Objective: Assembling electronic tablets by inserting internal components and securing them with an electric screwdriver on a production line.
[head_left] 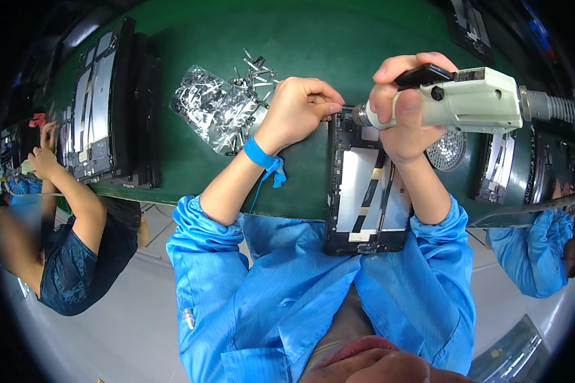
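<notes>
My right hand (406, 118) is wrapped around a cream electric screwdriver (482, 102) with a black lever and a ribbed cable. Its tip end is at the far edge of an opened tablet body (356, 191), black-framed with a silver panel and dark ribbon strips. At the tablet's far left corner, the thumb and forefinger of my left hand (295, 112) are pinched together; what they hold, if anything, is too small to make out. A blue wrist strap (260, 155) circles my left wrist. The near end of the tablet overhangs the table edge, close to my body.
Left of my hand lies a clear bag of small metal parts (207, 105), with loose pieces (257, 71) spilled beside it. A round dish of small screws (446, 152) sits right. Stacked tablet bodies (92, 108) stand left, another (497, 163) right. Co-workers sit on both sides.
</notes>
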`<state>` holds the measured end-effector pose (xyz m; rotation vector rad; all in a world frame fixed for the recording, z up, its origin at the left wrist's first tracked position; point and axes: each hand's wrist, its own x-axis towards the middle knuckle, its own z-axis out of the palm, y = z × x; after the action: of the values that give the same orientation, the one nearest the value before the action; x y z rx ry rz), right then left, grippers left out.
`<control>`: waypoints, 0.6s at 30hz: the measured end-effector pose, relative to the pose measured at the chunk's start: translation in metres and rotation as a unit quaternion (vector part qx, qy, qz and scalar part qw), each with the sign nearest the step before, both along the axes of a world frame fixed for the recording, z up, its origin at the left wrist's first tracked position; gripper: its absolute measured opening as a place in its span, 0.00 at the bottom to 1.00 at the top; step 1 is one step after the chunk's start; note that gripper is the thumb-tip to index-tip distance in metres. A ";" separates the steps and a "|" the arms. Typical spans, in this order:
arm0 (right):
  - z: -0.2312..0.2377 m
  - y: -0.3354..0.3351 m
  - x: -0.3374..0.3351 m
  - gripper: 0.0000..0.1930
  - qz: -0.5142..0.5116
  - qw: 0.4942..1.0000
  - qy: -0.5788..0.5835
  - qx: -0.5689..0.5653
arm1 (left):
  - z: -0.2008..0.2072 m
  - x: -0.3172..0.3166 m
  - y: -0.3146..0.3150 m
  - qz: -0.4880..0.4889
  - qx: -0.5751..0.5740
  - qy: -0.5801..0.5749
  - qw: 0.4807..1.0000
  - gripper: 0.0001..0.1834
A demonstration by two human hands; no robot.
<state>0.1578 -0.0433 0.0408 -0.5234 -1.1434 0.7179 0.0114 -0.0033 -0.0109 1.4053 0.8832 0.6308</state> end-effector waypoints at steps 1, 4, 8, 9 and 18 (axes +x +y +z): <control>-0.002 0.002 -0.002 0.23 -0.005 1.000 -0.001 -0.005 | 0.002 0.001 0.000 -0.001 -0.013 0.000 1.000 0.02; -0.011 0.001 -0.008 0.24 -0.033 0.998 -0.024 -0.039 | 0.003 -0.001 -0.001 -0.009 0.034 0.001 0.999 0.03; -0.014 0.001 -0.014 0.23 -0.033 0.997 -0.049 -0.044 | 0.001 -0.002 -0.001 0.003 0.045 -0.012 0.999 0.04; -0.014 0.001 -0.015 0.23 -0.032 0.997 -0.051 -0.043 | 0.002 -0.003 0.000 0.000 0.048 -0.010 0.999 0.04; -0.015 0.002 -0.014 0.23 -0.031 0.998 -0.043 -0.033 | -0.005 -0.003 0.002 0.003 0.041 -0.021 0.999 0.04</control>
<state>0.1438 -0.0410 0.0255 -0.6491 -1.1819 0.6864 0.0086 -0.0015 -0.0162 1.4585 0.8363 0.7058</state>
